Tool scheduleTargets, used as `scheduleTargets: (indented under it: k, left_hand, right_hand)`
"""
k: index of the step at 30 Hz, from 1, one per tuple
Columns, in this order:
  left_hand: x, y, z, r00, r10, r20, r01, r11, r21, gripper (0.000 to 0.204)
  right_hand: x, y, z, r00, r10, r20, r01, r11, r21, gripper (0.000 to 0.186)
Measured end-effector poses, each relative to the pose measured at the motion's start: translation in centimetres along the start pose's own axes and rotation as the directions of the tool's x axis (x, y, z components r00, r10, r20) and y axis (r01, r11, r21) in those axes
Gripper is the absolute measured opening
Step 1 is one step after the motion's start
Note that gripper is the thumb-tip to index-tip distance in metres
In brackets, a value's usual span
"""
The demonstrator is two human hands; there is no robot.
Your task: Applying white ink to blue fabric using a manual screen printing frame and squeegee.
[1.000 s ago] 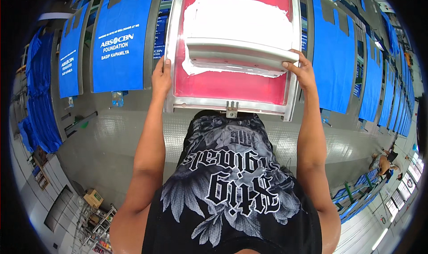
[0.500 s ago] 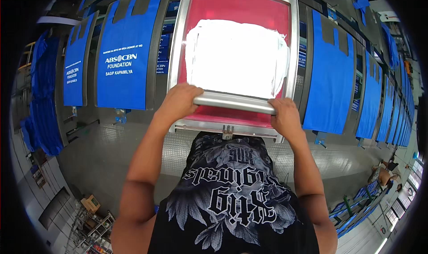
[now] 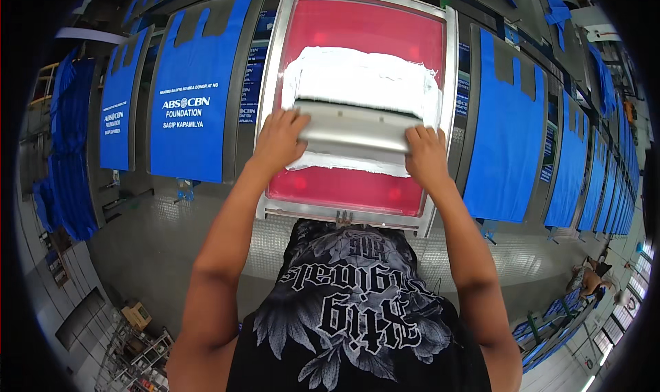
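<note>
Both my hands grip a wide metal squeegee [image 3: 354, 132], which lies across a screen printing frame [image 3: 450, 69] with silver edges. My left hand [image 3: 278, 141] is closed round its left end, and my right hand [image 3: 427, 157] round its right end. White ink [image 3: 361, 72] covers the middle of the red mesh [image 3: 350, 191] in a thick patch beyond the squeegee. A strip of it also shows on the near side. Whatever lies beneath the screen is hidden.
Left of the frame, blue fabric bag panels with white print [image 3: 189, 110] lie on dark boards. Plain blue panels [image 3: 505, 137] run in a row to the right. A grey floor [image 3: 185, 247] is below, and a person [image 3: 589, 278] is at the far right.
The squeegee has moved away from me, up the screen, and tilted so its broad face shows. Ink now lies on its near side too. Both hands moved with it.
</note>
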State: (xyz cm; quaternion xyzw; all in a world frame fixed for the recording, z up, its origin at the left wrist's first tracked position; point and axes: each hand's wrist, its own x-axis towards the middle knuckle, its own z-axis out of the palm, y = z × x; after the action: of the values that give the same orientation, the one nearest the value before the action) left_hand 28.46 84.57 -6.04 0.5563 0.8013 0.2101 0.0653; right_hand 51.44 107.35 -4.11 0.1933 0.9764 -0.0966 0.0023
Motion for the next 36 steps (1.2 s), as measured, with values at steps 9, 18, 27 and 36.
scheduleTargets:
  k: [9, 18, 27, 36]
  left_hand:
    - [-6.4, 3.6, -0.3, 0.998, -0.026, -0.059, 0.015, 0.983, -0.183, 0.042]
    - [11.0, -2.0, -2.7, 0.974, -0.206, 0.091, 0.213, 0.974, -0.078, 0.022]
    - [-5.5, 1.4, 1.3, 0.998, -0.065, 0.02, 0.066, 0.994, -0.087, 0.032]
    - [7.7, -1.4, -4.1, 0.963, -0.215, 0.161, 0.225, 0.973, -0.047, 0.025]
  right_hand:
    - [-6.5, -1.7, -1.4, 1.0, 0.02, 0.013, -0.022, 0.985, 0.171, 0.042]
    - [9.4, 4.5, -4.5, 0.995, 0.05, 0.086, -0.043, 0.996, -0.077, 0.035]
    - [-5.2, -0.5, 0.1, 1.0, 0.022, 0.005, -0.022, 0.999, 0.033, 0.036]
    - [6.4, 2.4, -5.0, 0.989, 0.079, 0.129, -0.068, 0.994, -0.089, 0.035]
